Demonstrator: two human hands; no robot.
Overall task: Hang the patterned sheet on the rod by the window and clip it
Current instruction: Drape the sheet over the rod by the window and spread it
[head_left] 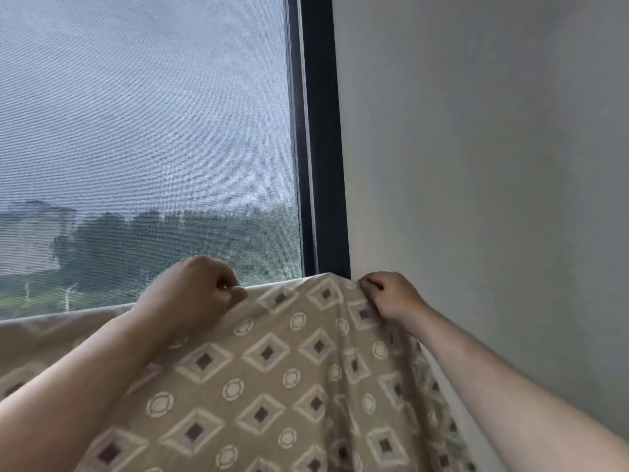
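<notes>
i judge the hanging step in progress: left hand point(204, 287) and right hand point(391, 294) each pinch the patterned sheet point(289, 369) top edge; next, clipping.

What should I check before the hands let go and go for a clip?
1. Left hand grips the top edge of the patterned sheet: ok.
2. Right hand pinches the sheet's edge close to the wall: ok.
3. Sheet draped over the rod: cannot tell, the rod is hidden under the cloth.
4. Top edge level: not ok, it peaks near the window frame and drops toward the left.
5. Clip within reach: cannot tell, no clip is in view.
6. Enough cloth on the far side to hold: cannot tell.
</notes>
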